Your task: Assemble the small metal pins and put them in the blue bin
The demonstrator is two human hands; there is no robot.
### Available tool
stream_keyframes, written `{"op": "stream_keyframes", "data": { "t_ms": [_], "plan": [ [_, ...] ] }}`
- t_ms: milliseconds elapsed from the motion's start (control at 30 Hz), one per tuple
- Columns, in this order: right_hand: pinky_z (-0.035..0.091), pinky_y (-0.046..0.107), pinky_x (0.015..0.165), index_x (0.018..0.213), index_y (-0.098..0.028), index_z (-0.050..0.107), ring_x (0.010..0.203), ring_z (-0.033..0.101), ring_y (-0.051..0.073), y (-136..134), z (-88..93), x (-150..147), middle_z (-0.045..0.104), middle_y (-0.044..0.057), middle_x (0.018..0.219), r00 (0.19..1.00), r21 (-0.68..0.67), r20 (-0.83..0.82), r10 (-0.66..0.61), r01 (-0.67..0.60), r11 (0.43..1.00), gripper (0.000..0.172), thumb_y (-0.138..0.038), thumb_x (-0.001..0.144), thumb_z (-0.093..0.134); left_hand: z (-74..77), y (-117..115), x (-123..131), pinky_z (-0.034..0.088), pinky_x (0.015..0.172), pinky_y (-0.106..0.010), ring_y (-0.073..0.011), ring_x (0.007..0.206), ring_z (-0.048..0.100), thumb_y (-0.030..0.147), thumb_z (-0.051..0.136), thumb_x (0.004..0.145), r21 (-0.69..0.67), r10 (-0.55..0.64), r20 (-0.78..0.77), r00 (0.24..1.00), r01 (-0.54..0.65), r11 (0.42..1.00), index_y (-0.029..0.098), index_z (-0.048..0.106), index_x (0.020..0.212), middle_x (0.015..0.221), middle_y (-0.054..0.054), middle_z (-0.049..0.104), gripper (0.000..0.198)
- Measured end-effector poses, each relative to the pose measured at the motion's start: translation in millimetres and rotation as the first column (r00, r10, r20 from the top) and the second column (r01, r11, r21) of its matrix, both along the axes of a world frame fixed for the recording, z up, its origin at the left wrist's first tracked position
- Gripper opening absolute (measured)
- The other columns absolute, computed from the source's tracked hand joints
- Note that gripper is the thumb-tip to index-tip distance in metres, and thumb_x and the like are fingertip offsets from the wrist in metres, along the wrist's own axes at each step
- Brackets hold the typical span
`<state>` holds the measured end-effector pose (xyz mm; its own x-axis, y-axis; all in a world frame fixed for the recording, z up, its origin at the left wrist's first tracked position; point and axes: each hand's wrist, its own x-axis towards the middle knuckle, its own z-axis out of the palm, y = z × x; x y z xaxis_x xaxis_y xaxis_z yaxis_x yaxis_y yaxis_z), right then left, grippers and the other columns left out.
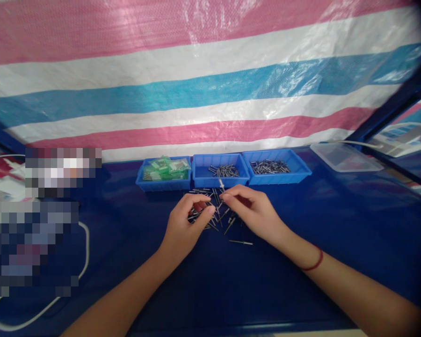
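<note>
A blind rivet (221, 186) is pinched between the thumb and fingertips of my right hand (256, 210), its light end pointing up and away. My left hand (186, 219) hovers at the left side of a loose pile of blind rivets (215, 216), thumb and index finger curved with a gap between them; I see nothing held there. Both hands partly cover the pile. One single rivet (241, 242) lies apart, closer to me. Just beyond the pile stands the middle blue bin (220, 181), with more rivets inside.
The left blue bin (161, 186) holds green-and-clear small bags; the right blue bin (284, 178) holds many rivets. A clear plastic lid (347, 157) lies at the back right. A white cable (87, 248) curves along the left. Striped sheeting (196, 98) hangs behind the dark blue table (214, 290).
</note>
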<state>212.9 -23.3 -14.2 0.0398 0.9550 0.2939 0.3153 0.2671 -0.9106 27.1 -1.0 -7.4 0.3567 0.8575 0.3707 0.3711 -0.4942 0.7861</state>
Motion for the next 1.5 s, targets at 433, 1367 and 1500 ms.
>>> {"op": "stream_keyframes", "data": {
  "t_ms": [433,1367,1500],
  "plan": [
    [0.022,0.020,0.033,0.079,-0.019,0.060,0.035,0.026,0.003,22.9,18.3,66.8,0.043,-0.006,0.055,0.637,-0.332,-0.653,-0.410,0.246,0.911,0.021,-0.040,0.081,0.059,33.4,37.7,-49.8,0.046,0.070,-0.023,-0.0115,0.068,0.058,0.032,0.047,0.092,0.428,0.436,0.100,0.894,-0.434,0.793,0.017,0.065,0.093,0.077,-0.001,0.065,0.023],
    [0.027,0.021,0.038,0.079,-0.018,0.065,0.040,0.033,0.005,19.2,17.3,44.5,0.046,-0.004,0.056,0.722,-0.400,-0.597,-0.349,0.110,0.910,0.017,-0.035,0.079,0.060,-9.3,171.8,-195.4,0.037,0.090,-0.059,-0.0467,0.109,0.055,0.042,0.056,0.082,0.245,0.859,-0.485,0.165,-0.917,0.315,-0.004,0.021,0.143,0.119,-0.032,0.056,0.084],
    [0.026,0.023,0.039,0.080,-0.019,0.064,0.042,0.033,0.006,18.7,14.6,44.7,0.046,-0.004,0.058,0.771,-0.369,-0.536,-0.343,0.152,0.917,0.020,-0.038,0.081,0.059,-4.3,169.0,-191.4,0.040,0.087,-0.054,-0.0370,0.099,0.059,0.033,0.053,0.086,0.222,0.923,-0.325,0.207,-0.932,0.287,0.000,0.033,0.136,0.105,-0.024,0.061,0.063]
  ]
}}
